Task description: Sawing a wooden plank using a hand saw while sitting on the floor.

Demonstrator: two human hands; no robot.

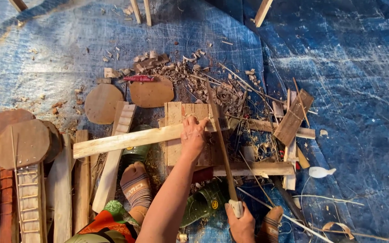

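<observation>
- Pressing down, the left hand (193, 135) lies flat with fingers curled over a pale wooden strip (131, 139), pinning it across a small block of joined planks (187, 112).
- The right hand (241, 225) is closed around the white handle of a long saw (221, 144), whose blade runs up past the left hand's fingers, touching the strip's end.
- A socked foot (136, 184) rests just below the strip.
- Wood shavings (194, 76) and round wooden discs (151, 92) lie on the blue tarp (352, 67) beyond.
</observation>
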